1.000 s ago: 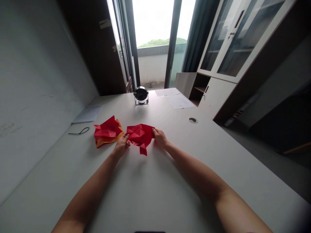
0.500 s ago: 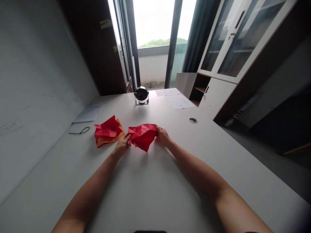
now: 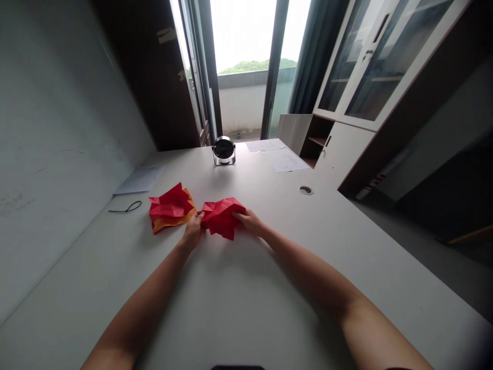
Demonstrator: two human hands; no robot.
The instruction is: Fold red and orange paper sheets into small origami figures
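A creased sheet of red paper is held between my two hands over the white table. My left hand pinches its left edge, and my right hand grips the right edge with the thumb on top. The sheet is crumpled into facets, and one corner hangs down toward me. Just left of it lies another crumpled red paper on top of an orange paper; my left hand is close to their right side.
A round black device on a metal stand stands at the back of the table. White papers lie at the back right and back left. A black cable tie lies left; a cable hole sits right.
My right hand has moved left and slightly down, folding the right side of the red paper inward. The held sheet looks narrower. My left hand has shifted slightly left.
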